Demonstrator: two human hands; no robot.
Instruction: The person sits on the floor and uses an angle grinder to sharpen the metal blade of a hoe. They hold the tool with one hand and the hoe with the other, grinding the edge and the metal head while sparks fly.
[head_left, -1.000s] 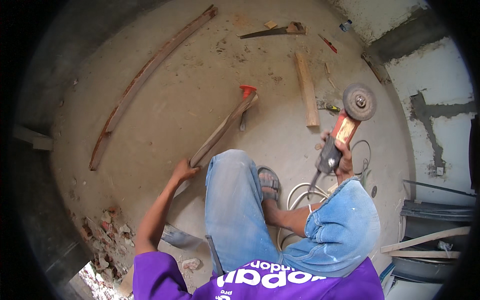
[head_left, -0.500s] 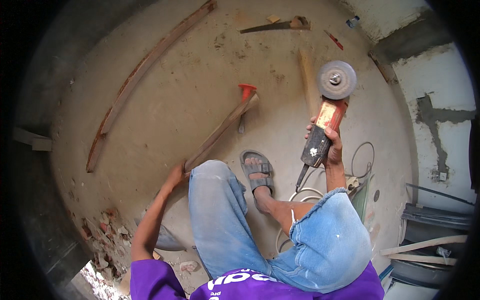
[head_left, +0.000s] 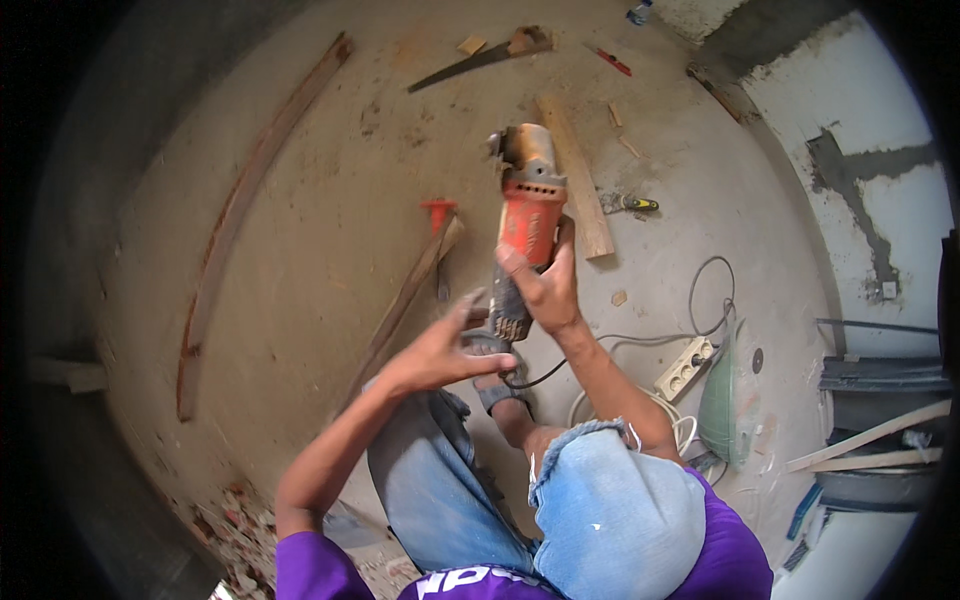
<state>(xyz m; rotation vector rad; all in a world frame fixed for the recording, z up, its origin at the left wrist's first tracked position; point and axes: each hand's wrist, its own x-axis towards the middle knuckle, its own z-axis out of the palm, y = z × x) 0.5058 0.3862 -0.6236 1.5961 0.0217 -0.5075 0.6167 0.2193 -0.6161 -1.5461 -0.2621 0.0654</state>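
In the head view, my right hand [head_left: 545, 290] grips a red and black angle grinder [head_left: 530, 220] by its body, with the guard end pointing away from me and the disc turned edge-on. My left hand [head_left: 440, 345] is open, thumb and fingers spread around the tail end where the black cord [head_left: 545, 378] comes out; whether it touches the casing I cannot tell. A narrow wooden strip [head_left: 400, 305] lies free of both hands, running from my left knee toward a tool with a red flared guard [head_left: 438, 208]. My sandalled foot [head_left: 492, 375] is partly hidden below the grinder.
A long wooden beam [head_left: 245, 215] lies left. Farther off are a handsaw [head_left: 480, 60], a red tool [head_left: 612, 62] and a plank [head_left: 575, 180] with a scraper [head_left: 630, 203] beside it. A power strip [head_left: 685, 368] and cable sit right, rubble [head_left: 240, 530] lower left.
My left hand has let go of the wooden strip and come to the grinder's tail. My right hand has brought the grinder leftward and turned it, so the disc face no longer shows.
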